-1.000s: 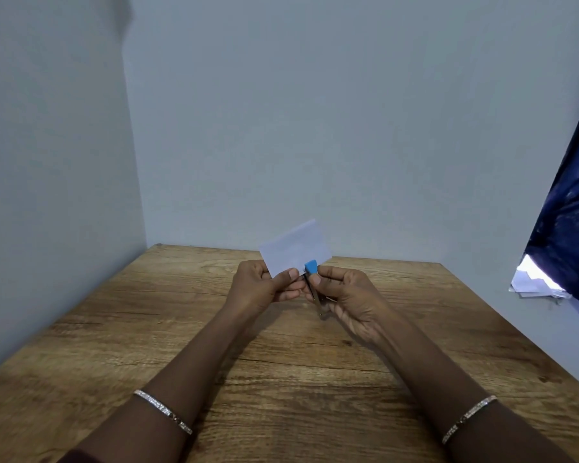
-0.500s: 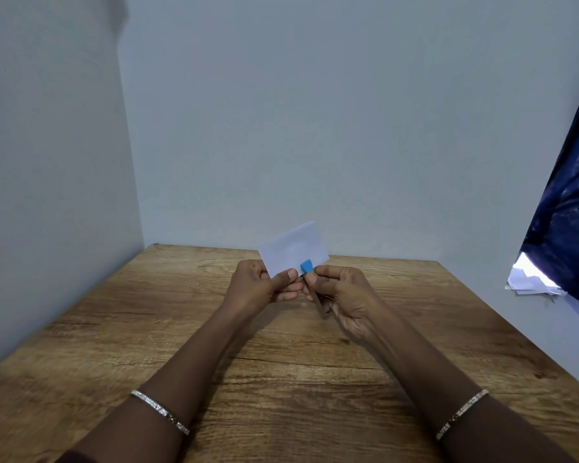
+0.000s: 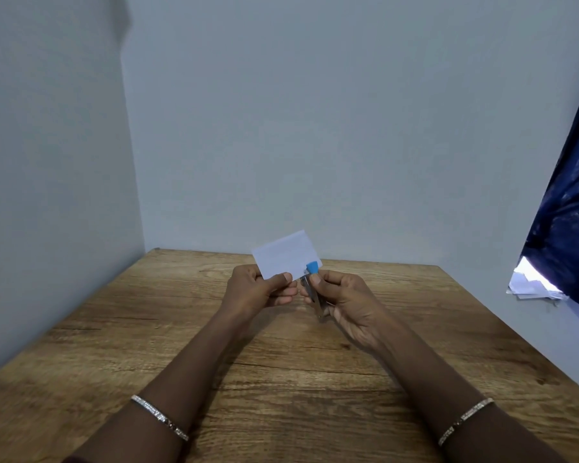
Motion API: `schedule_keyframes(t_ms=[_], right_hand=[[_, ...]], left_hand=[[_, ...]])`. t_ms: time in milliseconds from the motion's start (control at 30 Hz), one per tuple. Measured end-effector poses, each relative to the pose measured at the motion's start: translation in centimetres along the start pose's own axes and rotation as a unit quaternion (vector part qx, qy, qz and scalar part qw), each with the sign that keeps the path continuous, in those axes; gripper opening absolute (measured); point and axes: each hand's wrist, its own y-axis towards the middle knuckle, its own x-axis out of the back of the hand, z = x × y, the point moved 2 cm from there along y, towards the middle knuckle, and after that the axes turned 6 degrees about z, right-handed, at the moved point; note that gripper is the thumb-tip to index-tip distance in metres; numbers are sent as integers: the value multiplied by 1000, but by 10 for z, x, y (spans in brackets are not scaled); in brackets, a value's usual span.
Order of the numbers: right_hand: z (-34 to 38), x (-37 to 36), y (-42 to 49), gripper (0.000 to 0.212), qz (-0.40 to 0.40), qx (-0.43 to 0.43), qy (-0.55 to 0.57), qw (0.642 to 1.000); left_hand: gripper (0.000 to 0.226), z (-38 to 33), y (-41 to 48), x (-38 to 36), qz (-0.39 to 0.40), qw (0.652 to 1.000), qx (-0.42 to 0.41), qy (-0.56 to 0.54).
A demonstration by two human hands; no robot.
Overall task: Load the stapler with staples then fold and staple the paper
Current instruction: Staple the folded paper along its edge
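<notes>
1. While our left hand (image 3: 258, 289) pinches the folded paper (image 3: 283, 255) above the wooden table (image 3: 281, 379), our right hand (image 3: 348, 302) grips the stapler (image 3: 312, 268).
2. Its blue tip sits at the paper's lower right corner.
3. Any lettering is too small to read.

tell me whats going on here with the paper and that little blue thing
A person is working above a wooden table with both hands. The left hand pinches a folded white paper by its lower edge, holding it up off the table. The right hand grips a small stapler with a blue tip, its nose at the paper's lower right corner. Whether a staple has gone in cannot be told.
</notes>
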Motion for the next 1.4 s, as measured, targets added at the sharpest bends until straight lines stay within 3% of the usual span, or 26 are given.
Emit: schedule_keyframes(t_ms=[633,967,1267,1400], right_hand=[[-5,-1,2,43,-8,0,26,1000],[-4,-7,4,6,-71,8,-12,997],[-5,-3,2,12,-37,18,-14,999],[-4,-3,2,12,-34,12,9,999]], left_hand=[[12,6,3,1,37,999,-3,8],[15,6,1,-5,45,999,-9,9],[17,11,4,-2,33,999,2,13],[17,12,7,2,-10,1000,-9,15]])
